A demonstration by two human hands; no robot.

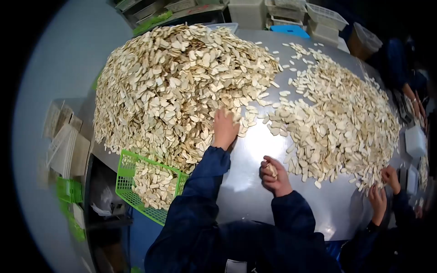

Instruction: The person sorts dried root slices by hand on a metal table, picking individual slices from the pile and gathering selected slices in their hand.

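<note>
A big heap of pale, flat, oval dried slices (pixel 182 82) rises on the metal table (pixel 246 182). My left hand (pixel 226 129) reaches to the heap's lower right edge, fingers apart and touching the slices there. Closer to me, my right hand (pixel 278 179) is closed, palm side up, around a few pale slices (pixel 271 169). A second, lower spread of slices (pixel 337 123) lies to the right of both hands. Below the heap on the left, a green plastic basket (pixel 148 210) is tilted and holds more slices.
Another person's hands (pixel 378 200) touch the right spread's near edge. More hands (pixel 415 102) show at the far right. White bins (pixel 325 18) and a blue lid (pixel 290 31) stand along the back. Stacked white trays (pixel 68 148) stand left of the table.
</note>
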